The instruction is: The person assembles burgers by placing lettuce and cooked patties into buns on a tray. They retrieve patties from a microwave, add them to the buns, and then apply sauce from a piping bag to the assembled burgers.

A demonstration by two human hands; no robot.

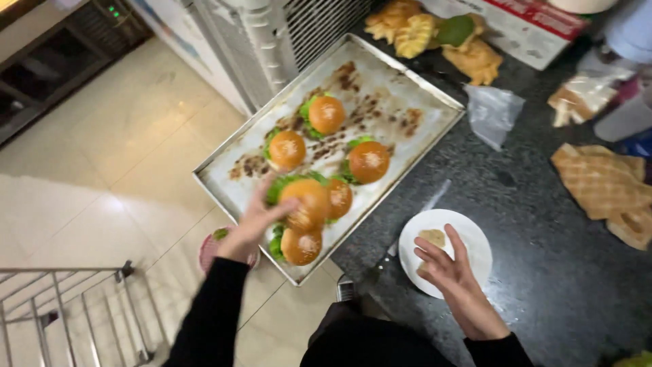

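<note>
- Your left hand (255, 221) is wrapped round a burger (307, 202) near the front of the baking tray (407, 88), five more burgers beyond and beside it.
- Your right hand (454, 275) is released, fingers spread, hovering over the white plate (468, 238) on the dark bench (543, 272).

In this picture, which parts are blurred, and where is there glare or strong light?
Head view: the left hand and the burger it grips are smeared by motion; the right hand over the white plate is slightly soft; the tray is fairly sharp; the floor at left is washed out by bright light; the dark counter shows faint sheen.
</note>
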